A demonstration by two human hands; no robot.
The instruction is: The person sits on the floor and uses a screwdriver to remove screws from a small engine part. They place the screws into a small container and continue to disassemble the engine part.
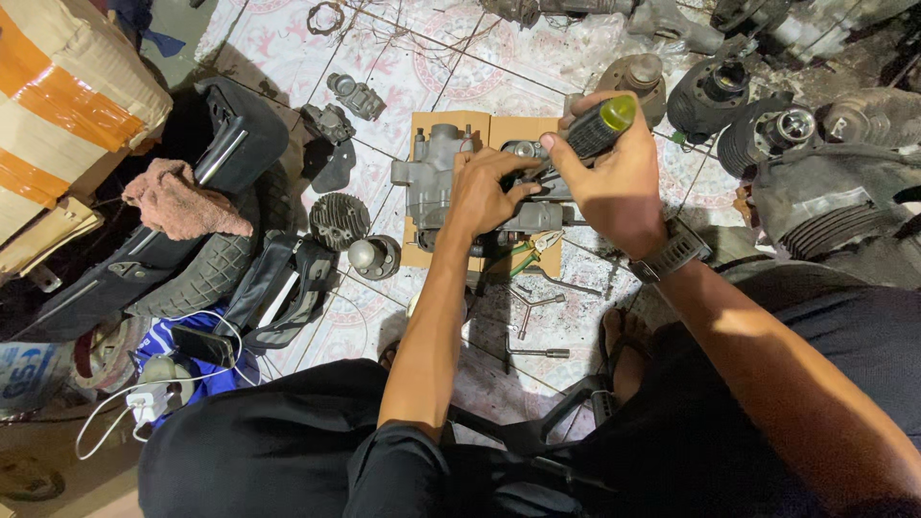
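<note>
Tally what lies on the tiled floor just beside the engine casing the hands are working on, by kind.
Finned cylinder heads: 1
Pistons: 1
Carburetor-like metal parts: 2
Socket wrenches: 2
Green-handled pliers: 1
Pink rags: 1
Total: 8
Left hand steadies the grey engine casing; right hand grips a screwdriver.

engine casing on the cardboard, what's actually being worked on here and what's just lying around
In use:
- right hand gripping a screwdriver
- left hand steadying the grey engine casing
- cardboard sheet beneath it

Lying about:
- pink rag
- tyre
- finned cylinder head
- T-handle wrenches
- phone charger
</note>
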